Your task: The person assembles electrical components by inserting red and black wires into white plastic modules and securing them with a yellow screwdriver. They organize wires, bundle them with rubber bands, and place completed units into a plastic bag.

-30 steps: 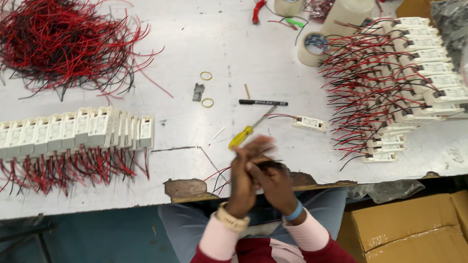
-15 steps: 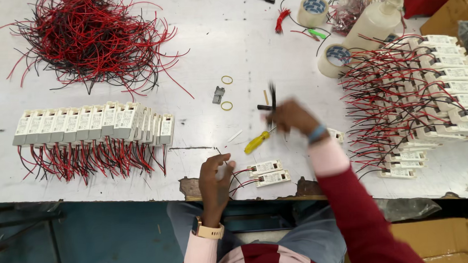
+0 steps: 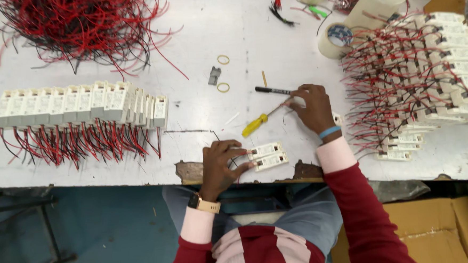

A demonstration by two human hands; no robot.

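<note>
At the table's near edge, the left hand [image 3: 222, 161] pins two white modules [image 3: 267, 155]; the right hand [image 3: 310, 107] pinches the black marker [image 3: 274, 90].

Screwdriver [image 3: 256, 125] between marker [image 3: 272, 91] and modules [image 3: 267, 155]

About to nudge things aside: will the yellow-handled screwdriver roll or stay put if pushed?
The screwdriver probably rolls: its yellow handle looks rounded and it lies flat on the smooth white table. It seems rigid and light. The right hand touches its shaft end, which may steady it.
</note>
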